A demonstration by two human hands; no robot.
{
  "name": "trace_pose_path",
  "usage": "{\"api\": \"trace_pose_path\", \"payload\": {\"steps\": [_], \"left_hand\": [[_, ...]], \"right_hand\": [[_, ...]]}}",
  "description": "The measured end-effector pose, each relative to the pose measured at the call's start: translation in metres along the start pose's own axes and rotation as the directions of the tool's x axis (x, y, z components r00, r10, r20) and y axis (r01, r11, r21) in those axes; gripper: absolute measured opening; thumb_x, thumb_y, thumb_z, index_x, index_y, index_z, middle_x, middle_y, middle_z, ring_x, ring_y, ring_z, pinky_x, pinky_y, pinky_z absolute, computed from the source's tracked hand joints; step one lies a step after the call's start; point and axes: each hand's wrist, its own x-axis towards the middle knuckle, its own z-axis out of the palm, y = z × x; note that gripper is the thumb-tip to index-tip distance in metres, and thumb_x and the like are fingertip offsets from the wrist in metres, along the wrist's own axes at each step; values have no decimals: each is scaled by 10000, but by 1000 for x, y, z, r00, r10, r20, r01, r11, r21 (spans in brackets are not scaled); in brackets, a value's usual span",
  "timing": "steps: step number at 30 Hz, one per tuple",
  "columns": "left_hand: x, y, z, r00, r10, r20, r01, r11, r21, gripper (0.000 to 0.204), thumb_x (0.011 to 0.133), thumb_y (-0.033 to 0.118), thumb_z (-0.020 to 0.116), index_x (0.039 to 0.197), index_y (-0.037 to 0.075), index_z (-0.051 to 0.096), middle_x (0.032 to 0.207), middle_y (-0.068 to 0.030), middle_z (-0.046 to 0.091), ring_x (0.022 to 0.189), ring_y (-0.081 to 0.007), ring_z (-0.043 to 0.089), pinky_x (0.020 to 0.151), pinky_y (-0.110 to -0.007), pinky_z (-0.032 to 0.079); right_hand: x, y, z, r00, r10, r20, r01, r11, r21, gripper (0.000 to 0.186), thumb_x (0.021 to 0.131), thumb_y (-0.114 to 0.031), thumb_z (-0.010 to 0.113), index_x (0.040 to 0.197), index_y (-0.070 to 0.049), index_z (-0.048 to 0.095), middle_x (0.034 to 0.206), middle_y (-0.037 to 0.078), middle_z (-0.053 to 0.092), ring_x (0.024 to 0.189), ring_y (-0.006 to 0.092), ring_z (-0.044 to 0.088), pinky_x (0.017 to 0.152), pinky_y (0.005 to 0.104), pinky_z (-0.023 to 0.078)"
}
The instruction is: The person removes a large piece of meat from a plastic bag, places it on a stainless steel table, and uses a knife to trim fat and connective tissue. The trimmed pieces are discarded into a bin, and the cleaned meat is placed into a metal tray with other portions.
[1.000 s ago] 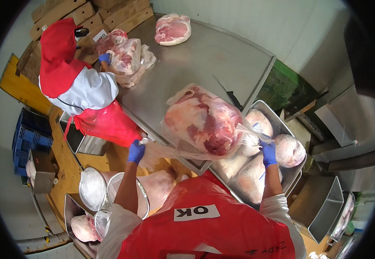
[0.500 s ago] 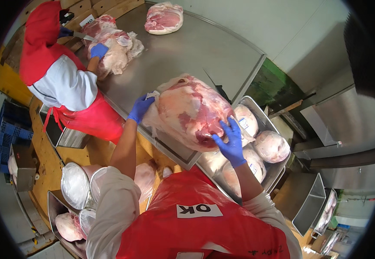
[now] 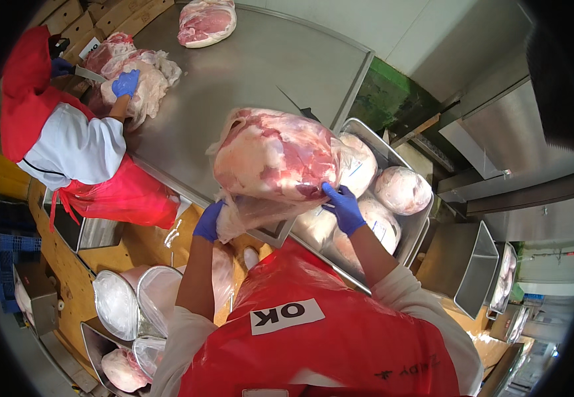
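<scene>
A large raw joint of meat (image 3: pixel 274 155) in a clear plastic bag lies across the near corner of the metal table. My left hand (image 3: pixel 209 221) is closed on the bunched, loose end of the bag (image 3: pixel 237 215), with some fingers hidden. At the joint's lower right side, my right hand (image 3: pixel 345 208) grips its edge through the plastic. Beyond the joint, a knife (image 3: pixel 291 99) rests on the table, its dark handle partly covered by the meat. Several bagged joints (image 3: pixel 403 190) fill the metal tub beside my right hand.
To the left, a co-worker (image 3: pixel 79 142) holds a knife (image 3: pixel 90 74) against meat (image 3: pixel 143 92) on the metal table (image 3: pixel 267 49). Another joint (image 3: pixel 206 23) lies at the far edge. Lined bins (image 3: pixel 116 298) stand lower left; a metal tub (image 3: pixel 459 264) stands right.
The bagged joint has turned and shifted left in the picture. My left hand has come down and nearer with the bag end; my right hand stays at the joint's side. The view has shifted.
</scene>
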Motion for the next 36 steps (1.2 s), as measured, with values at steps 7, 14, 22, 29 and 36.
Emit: {"api": "trace_pose_path", "payload": {"steps": [7,14,22,29,36], "left_hand": [[-30,-9,20,947,164,-278,-39,913,407,277,964,203,617,1154,18,692,1023,-63,704,894,-168,662,795,-320,540],[-48,-23,4,877,330,-348,-130,862,489,309,953,172,611,1204,7,684,1161,-54,701,1014,-152,655,887,-301,518],[-57,6,95,999,49,20,-50,995,88,521,948,157,701,1420,50,507,1286,-66,637,1131,-196,630,974,-330,524],[-44,-10,90,975,194,-106,-163,956,242,318,949,133,647,1257,53,636,1169,-81,676,1057,-191,644,888,-338,538],[-73,17,77,924,284,-255,-211,937,278,194,901,148,634,1040,26,689,989,-64,674,891,-164,643,795,-309,526]], "right_hand": [[52,33,-42,994,-97,49,92,991,96,80,883,-54,699,938,-22,651,789,93,683,668,184,660,636,336,567],[122,55,-119,942,-139,-306,72,973,-221,181,839,-80,660,995,0,616,882,129,670,733,223,657,642,408,587],[138,60,-71,993,83,81,-105,939,327,288,897,-259,662,1138,-106,624,944,75,614,788,215,587,696,364,532],[98,87,-27,968,-209,138,247,891,-382,240,963,-261,585,919,-52,694,694,16,574,542,107,483,506,287,386],[-1,86,-7,982,16,188,60,918,-392,124,929,-138,626,942,-38,699,643,-7,567,539,100,523,478,303,401]]}}
